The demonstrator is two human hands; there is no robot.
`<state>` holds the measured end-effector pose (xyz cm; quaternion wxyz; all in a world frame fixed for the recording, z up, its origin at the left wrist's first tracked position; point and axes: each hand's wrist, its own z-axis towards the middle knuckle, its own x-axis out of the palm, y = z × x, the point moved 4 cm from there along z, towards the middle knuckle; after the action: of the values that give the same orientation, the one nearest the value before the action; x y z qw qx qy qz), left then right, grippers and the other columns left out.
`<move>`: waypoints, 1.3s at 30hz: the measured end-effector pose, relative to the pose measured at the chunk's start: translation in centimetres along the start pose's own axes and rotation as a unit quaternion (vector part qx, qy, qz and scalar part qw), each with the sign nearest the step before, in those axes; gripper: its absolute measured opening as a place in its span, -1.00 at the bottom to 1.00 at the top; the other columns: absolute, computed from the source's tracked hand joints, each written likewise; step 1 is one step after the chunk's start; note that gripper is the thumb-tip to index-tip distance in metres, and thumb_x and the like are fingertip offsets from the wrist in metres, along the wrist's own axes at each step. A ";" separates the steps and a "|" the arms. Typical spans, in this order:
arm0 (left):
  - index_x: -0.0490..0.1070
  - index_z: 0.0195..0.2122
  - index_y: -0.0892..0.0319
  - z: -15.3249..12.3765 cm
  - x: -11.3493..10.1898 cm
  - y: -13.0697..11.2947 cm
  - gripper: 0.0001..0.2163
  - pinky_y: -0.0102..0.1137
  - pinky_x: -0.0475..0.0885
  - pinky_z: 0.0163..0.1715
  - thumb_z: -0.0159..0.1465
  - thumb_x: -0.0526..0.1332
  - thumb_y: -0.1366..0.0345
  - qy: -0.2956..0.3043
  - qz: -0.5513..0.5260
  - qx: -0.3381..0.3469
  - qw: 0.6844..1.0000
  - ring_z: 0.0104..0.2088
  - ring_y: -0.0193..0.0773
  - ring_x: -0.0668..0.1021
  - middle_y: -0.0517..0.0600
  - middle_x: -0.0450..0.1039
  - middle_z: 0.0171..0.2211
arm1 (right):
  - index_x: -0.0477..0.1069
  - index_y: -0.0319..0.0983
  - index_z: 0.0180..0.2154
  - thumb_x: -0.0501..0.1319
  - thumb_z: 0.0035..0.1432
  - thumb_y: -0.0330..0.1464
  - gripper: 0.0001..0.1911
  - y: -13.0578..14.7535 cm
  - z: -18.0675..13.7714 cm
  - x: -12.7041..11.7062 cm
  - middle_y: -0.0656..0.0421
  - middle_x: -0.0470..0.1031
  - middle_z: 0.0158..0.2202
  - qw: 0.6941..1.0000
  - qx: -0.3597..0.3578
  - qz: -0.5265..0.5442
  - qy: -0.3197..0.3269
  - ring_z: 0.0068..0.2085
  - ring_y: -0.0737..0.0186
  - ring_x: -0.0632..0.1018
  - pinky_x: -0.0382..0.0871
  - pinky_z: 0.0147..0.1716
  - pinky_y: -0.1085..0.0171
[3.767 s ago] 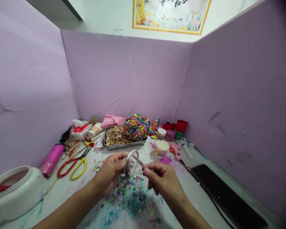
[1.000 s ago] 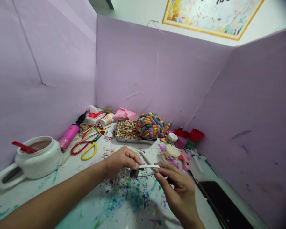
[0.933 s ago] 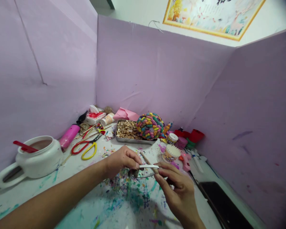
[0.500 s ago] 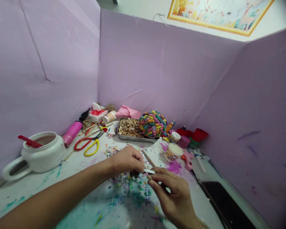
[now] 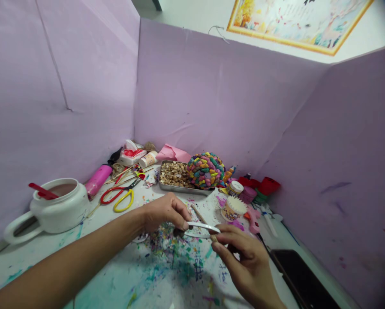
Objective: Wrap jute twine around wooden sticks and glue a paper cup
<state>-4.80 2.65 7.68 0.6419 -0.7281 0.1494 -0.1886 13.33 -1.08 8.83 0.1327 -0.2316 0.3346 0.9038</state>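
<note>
Between my hands is a thin white loop-like strip (image 5: pixel 203 225), its upper and lower bands bowed apart. My left hand (image 5: pixel 168 211) is closed, thumb and fingers pinching the strip's left end; a dark bit shows under its fingers. My right hand (image 5: pixel 240 253) holds the other end in its fingertips, with a small tan piece (image 5: pixel 213 238) beside the thumb tip. Just behind the strip lies a thin wooden stick (image 5: pixel 198 213) on the paint-stained table (image 5: pixel 115 274). Farther back, a ball covered in multicoloured pieces (image 5: pixel 206 170) rests on a metal tray (image 5: pixel 179 189) of shell-like bits (image 5: pixel 173 172).
To the left stand a white mug (image 5: pixel 64 210), red-and-yellow scissors (image 5: pixel 121 195) and a pink bottle (image 5: pixel 99 178). A paper cup with a jagged rim (image 5: pixel 233 209), a pink glue gun (image 5: pixel 253 219) and a black phone (image 5: pixel 303 274) lie right. Lilac panels (image 5: pixel 186 94) enclose the table.
My right hand has moved slightly right, away from my left. More of the white strip now shows between them, spread into two bands.
</note>
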 end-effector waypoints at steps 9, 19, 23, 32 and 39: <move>0.47 -0.70 0.25 -0.5 2.6 -0.5 -0.93 -0.51 0.12 -0.71 -0.22 0.20 0.49 -0.034 0.122 -0.021 0.992 -0.73 -0.46 0.26 -0.16 0.28 -0.81 | 0.43 -0.21 -0.37 0.13 0.02 -0.51 -0.85 1.5 -0.4 2.3 0.07 0.49 -0.36 0.995 -0.039 0.030 0.083 -0.37 0.21 0.53 0.42 -0.43 0.33; 0.52 -0.67 0.26 -0.2 1.1 -0.2 -0.79 -0.47 0.21 -0.65 -0.30 0.11 0.53 -0.021 -0.020 -0.019 0.999 -0.69 -0.37 0.36 -0.07 0.43 -0.74 | 0.45 -0.19 -0.42 0.21 -0.01 -0.49 -0.90 0.3 -0.2 0.1 0.11 0.52 -0.39 0.999 -0.014 0.034 -0.013 -0.35 0.19 0.54 0.43 -0.41 0.32; 0.51 -0.66 0.26 -0.2 0.9 -0.2 -0.86 -0.48 0.21 -0.66 -0.27 0.17 0.49 -0.022 -0.029 -0.011 0.999 -0.70 -0.39 0.35 -0.08 0.41 -0.76 | 0.44 -0.20 -0.42 0.20 0.00 -0.50 -0.90 0.4 0.0 0.3 0.11 0.50 -0.38 0.999 -0.014 0.034 0.014 -0.36 0.21 0.53 0.41 -0.41 0.33; 0.42 -0.73 0.27 -0.6 2.6 -0.5 -0.92 -0.49 0.15 -0.73 -0.24 0.14 0.48 -0.066 0.098 -0.050 0.992 -0.77 -0.44 0.25 -0.16 0.23 -0.84 | 0.42 -0.24 -0.31 0.15 0.00 -0.57 -0.80 1.5 -0.5 2.7 0.05 0.48 -0.32 0.994 -0.065 0.038 0.079 -0.31 0.21 0.52 0.42 -0.38 0.33; 0.49 -0.69 0.29 -0.2 1.0 -0.5 -0.87 -0.49 0.15 -0.68 -0.27 0.15 0.46 -0.040 -0.016 -0.019 0.999 -0.71 -0.42 0.29 -0.09 0.34 -0.79 | 0.45 -0.19 -0.40 0.21 -0.01 -0.52 -0.87 0.3 -0.2 0.6 0.13 0.51 -0.39 0.998 -0.005 0.062 -0.024 -0.35 0.22 0.53 0.41 -0.40 0.34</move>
<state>-4.02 2.11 8.31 0.6302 -0.7496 0.1152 -0.1665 12.78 -1.37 8.52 0.0833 -0.1899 0.3401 0.9172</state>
